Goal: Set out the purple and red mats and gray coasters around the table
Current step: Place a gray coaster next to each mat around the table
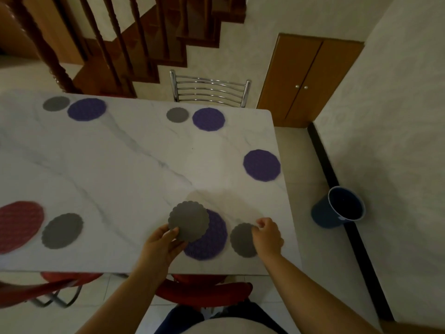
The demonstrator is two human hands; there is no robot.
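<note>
Red mat [19,225] at worktop [120,165] left edge, gray coaster [62,230] just beside. Left hand [161,244] pinching a raised scalloped coaster [189,220] above the near purple mat [212,239]. Right hand [267,236] fingers closed on flat coaster [242,239]. Other purple mats [261,165] spread along far and right edges.

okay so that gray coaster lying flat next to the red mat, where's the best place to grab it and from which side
Take the gray coaster by its scalloped rim, from the near table edge. It lies flat and thin, so probably slide a fingertip under, then pinch. Its far-left rim sits against the red mat.
</note>
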